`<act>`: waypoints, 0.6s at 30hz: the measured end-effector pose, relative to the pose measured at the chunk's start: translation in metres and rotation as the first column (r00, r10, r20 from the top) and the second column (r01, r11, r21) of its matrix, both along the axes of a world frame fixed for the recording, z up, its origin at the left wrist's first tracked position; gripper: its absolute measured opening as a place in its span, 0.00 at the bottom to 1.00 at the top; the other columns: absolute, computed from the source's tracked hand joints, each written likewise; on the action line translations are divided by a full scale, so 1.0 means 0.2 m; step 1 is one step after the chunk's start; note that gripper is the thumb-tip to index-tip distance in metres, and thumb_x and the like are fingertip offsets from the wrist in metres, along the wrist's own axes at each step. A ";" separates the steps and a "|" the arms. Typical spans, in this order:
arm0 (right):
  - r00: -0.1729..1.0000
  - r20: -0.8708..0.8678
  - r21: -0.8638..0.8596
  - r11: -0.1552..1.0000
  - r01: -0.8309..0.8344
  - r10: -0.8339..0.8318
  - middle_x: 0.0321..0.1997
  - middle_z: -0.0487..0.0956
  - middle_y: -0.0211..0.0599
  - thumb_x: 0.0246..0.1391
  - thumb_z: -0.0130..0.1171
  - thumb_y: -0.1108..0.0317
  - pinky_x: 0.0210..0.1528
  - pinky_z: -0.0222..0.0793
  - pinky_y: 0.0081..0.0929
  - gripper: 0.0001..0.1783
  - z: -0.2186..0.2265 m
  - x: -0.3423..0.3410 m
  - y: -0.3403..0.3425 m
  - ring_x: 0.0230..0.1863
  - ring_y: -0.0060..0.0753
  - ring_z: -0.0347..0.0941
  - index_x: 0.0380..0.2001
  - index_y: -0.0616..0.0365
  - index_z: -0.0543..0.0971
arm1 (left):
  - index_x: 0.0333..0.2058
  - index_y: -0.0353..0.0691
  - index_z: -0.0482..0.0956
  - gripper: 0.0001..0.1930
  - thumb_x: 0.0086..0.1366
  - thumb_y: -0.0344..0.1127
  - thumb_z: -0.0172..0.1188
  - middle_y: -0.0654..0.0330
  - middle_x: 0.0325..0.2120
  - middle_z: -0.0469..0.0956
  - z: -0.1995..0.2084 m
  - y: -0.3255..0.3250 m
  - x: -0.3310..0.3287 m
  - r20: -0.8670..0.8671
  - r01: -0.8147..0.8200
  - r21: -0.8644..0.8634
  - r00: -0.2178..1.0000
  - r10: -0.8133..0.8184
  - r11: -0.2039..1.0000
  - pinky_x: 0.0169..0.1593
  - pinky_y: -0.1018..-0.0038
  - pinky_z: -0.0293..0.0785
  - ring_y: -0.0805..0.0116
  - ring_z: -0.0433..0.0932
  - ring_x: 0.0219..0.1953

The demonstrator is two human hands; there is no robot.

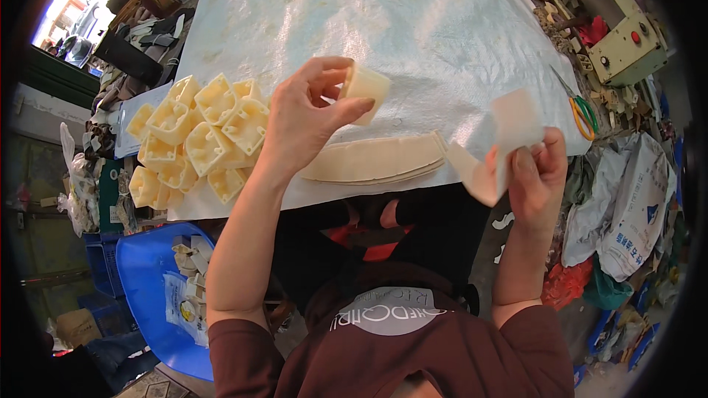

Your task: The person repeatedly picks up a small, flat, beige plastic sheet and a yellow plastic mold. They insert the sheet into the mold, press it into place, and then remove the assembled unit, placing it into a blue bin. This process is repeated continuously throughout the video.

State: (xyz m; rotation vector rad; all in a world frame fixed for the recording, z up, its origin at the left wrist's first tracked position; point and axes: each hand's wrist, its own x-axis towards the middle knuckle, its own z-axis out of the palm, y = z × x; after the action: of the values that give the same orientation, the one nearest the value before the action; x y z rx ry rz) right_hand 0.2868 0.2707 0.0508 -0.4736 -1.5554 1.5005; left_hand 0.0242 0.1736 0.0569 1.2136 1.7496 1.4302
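My left hand (306, 103) grips a cream plastic part (371, 91) shaped like a small cup with a squarish side, thumb in front and fingers behind, above the sheet-covered table. At the right, my right hand (536, 177) pinches a thin, pale, translucent strip (516, 114) between thumb and fingers. One piece of it stands up and another bends down to the left. Between the hands, along the near table edge, lies a stack of long, curved cream strips (369, 161). Several similar cream plastic parts (210, 133), hollow with inner posts, are heaped left of my left forearm.
A white plastic sheet (332, 22) covers the table. Scissors (581, 114) with green and orange handles lie at its right edge, below a beige control box (627, 48) with a red button. A blue chair (140, 302) holding scraps stands at left; white bags (627, 210) at right.
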 end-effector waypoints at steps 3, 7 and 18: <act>0.978 0.071 0.177 0.963 -0.205 0.195 0.38 0.74 0.47 0.55 0.55 0.67 0.38 0.68 0.26 0.10 0.06 -0.04 -0.10 0.37 0.32 0.73 0.33 0.61 0.68 | 0.40 0.31 0.77 0.16 0.60 0.39 0.55 0.60 0.30 0.79 0.06 -0.05 0.09 0.134 0.084 0.010 0.987 -0.084 0.996 0.37 0.80 0.69 0.77 0.73 0.31; 0.935 0.038 0.354 0.870 -0.343 0.354 0.55 0.64 0.63 0.53 0.52 0.76 0.49 0.66 0.42 0.07 0.07 -0.17 -0.19 0.52 0.51 0.66 0.34 0.58 0.65 | 0.43 0.31 0.75 0.19 0.64 0.41 0.47 0.57 0.34 0.78 0.04 -0.15 0.22 0.350 0.151 -0.004 0.926 -0.140 0.989 0.41 0.79 0.69 0.74 0.75 0.35; 0.851 -0.264 -0.307 0.797 -0.521 0.455 0.58 0.61 0.61 0.62 0.44 0.67 0.42 0.72 0.29 0.09 -0.16 -0.17 -0.33 0.47 0.38 0.72 0.43 0.56 0.61 | 0.46 0.34 0.66 0.26 0.47 0.20 0.64 0.54 0.47 0.66 -0.11 -0.35 0.33 -0.408 -0.023 0.270 0.903 0.136 0.963 0.49 0.74 0.69 0.69 0.71 0.46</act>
State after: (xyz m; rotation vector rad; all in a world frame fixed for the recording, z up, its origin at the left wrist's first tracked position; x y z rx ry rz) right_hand 0.2535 0.2050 0.0182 -0.1287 -1.3088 2.1983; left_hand 0.0903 0.1043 0.0353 1.7168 1.9550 1.5680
